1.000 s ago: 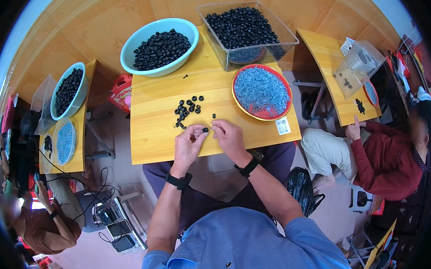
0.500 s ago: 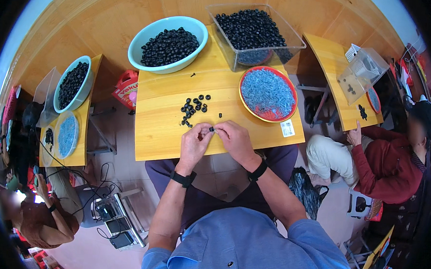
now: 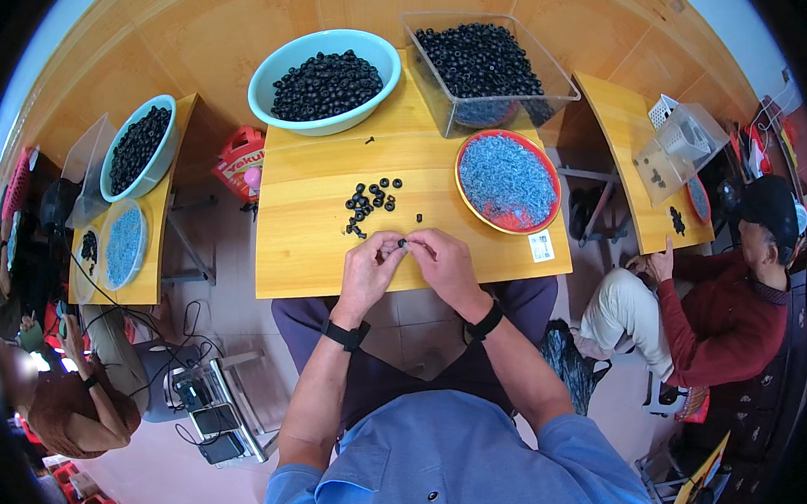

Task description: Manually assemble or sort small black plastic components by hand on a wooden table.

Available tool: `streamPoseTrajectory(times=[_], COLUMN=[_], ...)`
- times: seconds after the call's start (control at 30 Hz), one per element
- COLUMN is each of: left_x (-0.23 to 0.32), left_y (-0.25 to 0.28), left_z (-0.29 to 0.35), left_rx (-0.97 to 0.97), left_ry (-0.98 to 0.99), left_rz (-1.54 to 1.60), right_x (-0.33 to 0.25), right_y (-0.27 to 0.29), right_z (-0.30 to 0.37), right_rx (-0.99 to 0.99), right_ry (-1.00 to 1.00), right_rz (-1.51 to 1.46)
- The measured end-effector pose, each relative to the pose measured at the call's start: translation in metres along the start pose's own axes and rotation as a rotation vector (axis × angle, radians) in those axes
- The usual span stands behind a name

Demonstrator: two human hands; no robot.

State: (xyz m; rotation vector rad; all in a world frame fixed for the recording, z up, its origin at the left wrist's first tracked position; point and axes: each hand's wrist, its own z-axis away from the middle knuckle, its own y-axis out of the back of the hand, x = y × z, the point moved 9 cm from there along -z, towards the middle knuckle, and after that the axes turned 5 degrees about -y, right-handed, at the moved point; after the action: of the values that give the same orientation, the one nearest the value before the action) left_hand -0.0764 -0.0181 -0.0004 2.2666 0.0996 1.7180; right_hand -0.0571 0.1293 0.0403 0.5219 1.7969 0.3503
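shirt: blue, short sleeves, tiny dark button on the back; pretty plain
wrists: black band on left hand (image 3: 370, 270); same on right hand (image 3: 446, 266)
trousers: dark purple-ish

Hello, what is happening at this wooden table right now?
A person in a blue shirt sits at the wooden table, both hands together at its near edge. The left hand and right hand pinch one small black ring between their fingertips. A loose pile of black rings lies just beyond, and a red bowl of blue pieces stands to the right.
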Motion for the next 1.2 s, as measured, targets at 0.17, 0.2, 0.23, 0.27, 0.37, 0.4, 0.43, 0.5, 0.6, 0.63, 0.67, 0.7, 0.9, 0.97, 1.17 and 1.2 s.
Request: streamPoseTrajectory(times=[0.17, 0.2, 0.23, 0.27, 0.37, 0.4, 0.43, 0.5, 0.6, 0.63, 0.67, 0.7, 0.9, 0.97, 1.17, 1.2], left_x=[-0.002, -0.004, -0.006, -0.011, -0.02, -0.02, -0.02, -0.02, -0.018, -0.018, -0.018, -0.017, -0.013, -0.015, -0.015, -0.013], left_y=[-0.001, -0.001, -0.001, -0.001, -0.002, -0.002, -0.003, -0.003, -0.003, -0.002, -0.002, -0.003, -0.004, -0.003, -0.002, -0.003], left_z=[-0.001, -0.001, -0.001, -0.001, -0.002, -0.002, -0.003, -0.003, -0.003, -0.002, -0.002, -0.002, -0.002, -0.003, -0.001, -0.001], left_rx=[0.018, 0.013, 0.015, 0.02, 0.023, 0.019, 0.019, 0.009, 0.011, 0.01, 0.006, 0.001, -0.019, -0.031, -0.032, -0.037], left_ry=[0.001, 0.027, 0.026, 0.055, 0.087, 0.091, 0.092, 0.105, 0.109, 0.109, 0.116, 0.123, 0.136, 0.132, 0.121, 0.122], left_rz=[0.046, 0.069, 0.069, 0.128, 0.202, 0.217, 0.217, 0.217, 0.223, 0.223, 0.227, 0.231, 0.193, 0.174, 0.154, 0.139], right_x=[0.015, 0.017, 0.018, 0.018, 0.012, 0.013, 0.019, 0.021, 0.021, 0.02, 0.018, 0.017, 0.02, 0.022, 0.026, 0.027], right_y=[0.023, 0.025, 0.022, 0.018, 0.004, 0.003, -0.002, -0.008, -0.007, -0.006, -0.004, -0.003, 0.003, -0.004, -0.01, -0.009], right_z=[-0.029, -0.036, -0.042, -0.046, -0.049, -0.05, -0.05, -0.05, -0.047, -0.046, -0.045, -0.044, -0.037, -0.031, -0.019, -0.018], right_rx=[0.089, 0.088, 0.038, -0.012, -0.097, -0.097, -0.156, -0.217, -0.201, -0.185, -0.169, -0.168, -0.132, -0.17, -0.157, -0.157], right_ry=[0.027, 0.029, 0.038, 0.049, 0.172, 0.172, 0.144, 0.117, 0.085, 0.095, 0.104, 0.103, -0.033, -0.09, -0.24, -0.242], right_rz=[0.149, 0.149, 0.188, 0.229, 0.299, 0.299, 0.346, 0.391, 0.408, 0.402, 0.397, 0.397, 0.069, -0.053, -0.199, -0.199])
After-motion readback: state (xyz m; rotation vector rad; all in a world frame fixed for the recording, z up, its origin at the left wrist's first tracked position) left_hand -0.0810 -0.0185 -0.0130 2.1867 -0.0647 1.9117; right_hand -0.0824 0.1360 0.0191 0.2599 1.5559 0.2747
